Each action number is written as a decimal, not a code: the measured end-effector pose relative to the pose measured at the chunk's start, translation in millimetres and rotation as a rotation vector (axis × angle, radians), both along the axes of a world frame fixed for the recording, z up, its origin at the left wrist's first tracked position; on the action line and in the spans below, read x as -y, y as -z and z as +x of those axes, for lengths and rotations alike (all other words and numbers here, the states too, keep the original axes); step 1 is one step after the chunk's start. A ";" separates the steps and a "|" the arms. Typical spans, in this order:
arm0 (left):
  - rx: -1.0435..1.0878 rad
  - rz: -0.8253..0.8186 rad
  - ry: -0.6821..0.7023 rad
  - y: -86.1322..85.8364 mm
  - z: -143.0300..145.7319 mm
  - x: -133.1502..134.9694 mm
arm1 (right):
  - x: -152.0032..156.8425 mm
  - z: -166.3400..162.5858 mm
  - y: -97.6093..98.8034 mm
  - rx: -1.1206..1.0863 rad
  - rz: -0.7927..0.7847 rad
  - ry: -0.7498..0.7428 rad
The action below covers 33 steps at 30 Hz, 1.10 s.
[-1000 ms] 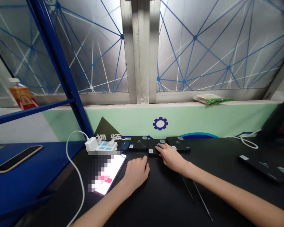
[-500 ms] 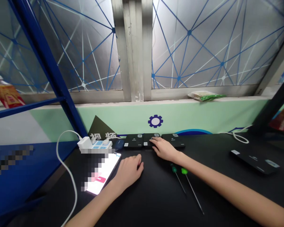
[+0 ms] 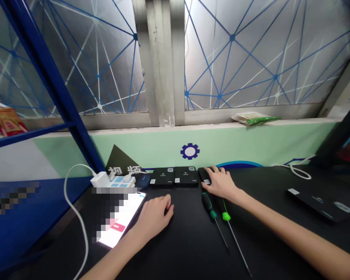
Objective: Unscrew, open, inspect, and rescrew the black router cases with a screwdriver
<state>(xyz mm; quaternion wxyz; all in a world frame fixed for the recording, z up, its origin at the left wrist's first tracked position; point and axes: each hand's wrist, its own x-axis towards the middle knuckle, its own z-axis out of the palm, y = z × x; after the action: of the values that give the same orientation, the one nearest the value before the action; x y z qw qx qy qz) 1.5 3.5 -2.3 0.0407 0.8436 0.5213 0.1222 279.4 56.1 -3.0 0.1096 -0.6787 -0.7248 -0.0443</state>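
Observation:
My right hand (image 3: 220,182) lies palm down with fingers spread on the rightmost of three flat black boxes (image 3: 205,175) lined up against the back wall. The other two black boxes (image 3: 162,176) (image 3: 186,175) sit just left of it, untouched. My left hand (image 3: 154,216) rests on the black tabletop with fingers loosely curled, holding nothing, beside a lit phone (image 3: 119,223). Two screwdrivers, one dark-handled (image 3: 212,216) and one green-handled (image 3: 227,217), lie in front of my right wrist.
A white power strip (image 3: 113,182) with a charger and white cable (image 3: 72,210) stands at the left rear. Another flat black box (image 3: 319,200) lies at right. A blue shelf frame (image 3: 52,89) rises at left. A green packet (image 3: 252,118) sits on the window sill.
My right hand has shifted right from the middle black box onto the rightmost one, uncovering the two screwdrivers. The left hand has stayed put beside the phone; the view shifted slightly.

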 end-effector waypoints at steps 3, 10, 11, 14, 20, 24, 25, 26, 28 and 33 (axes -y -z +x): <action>-0.007 -0.006 0.006 -1.6 -0.3 0.9 | -1.6 1.5 -1.9 -0.011 -0.104 0.058; 0.007 -0.029 0.013 -6.6 -1.8 3.0 | -8.9 2.5 -3.0 -0.039 -0.154 0.132; 0.010 -0.032 0.014 -6.8 -1.8 3.0 | -9.3 2.6 -2.4 -0.042 -0.153 0.142; 0.015 -0.038 0.018 -7.4 -1.8 2.9 | -9.1 1.8 -1.4 -0.050 -0.144 0.164; 0.016 -0.040 0.012 -9.9 -1.3 4.8 | -3.0 -2.8 -2.5 -0.053 -0.091 0.154; 0.003 -0.039 -0.017 -9.8 -1.0 5.3 | 7.9 -3.3 -6.2 -0.034 0.062 0.106; -0.001 -0.038 -0.032 -9.2 -1.5 4.8 | 12.6 -3.4 -8.1 -0.032 0.106 0.086; -0.005 -0.039 -0.047 -8.5 -2.3 4.1 | 18.5 -3.9 -10.3 -0.040 0.148 0.066; -0.012 -0.040 -0.074 -7.5 -4.5 2.0 | 33.7 -7.2 -15.0 -0.073 0.213 0.003; -0.034 -0.060 -0.107 -10.6 -8.0 -1.6 | 80.8 -30.6 -21.1 -0.226 0.292 -0.216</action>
<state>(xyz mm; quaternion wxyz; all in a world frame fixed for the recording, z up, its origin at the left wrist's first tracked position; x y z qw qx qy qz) -6.5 5.1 8.3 0.0502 0.8149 0.5697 0.0941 248.7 -24.7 18.1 0.2915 -0.5747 -0.7623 -0.0603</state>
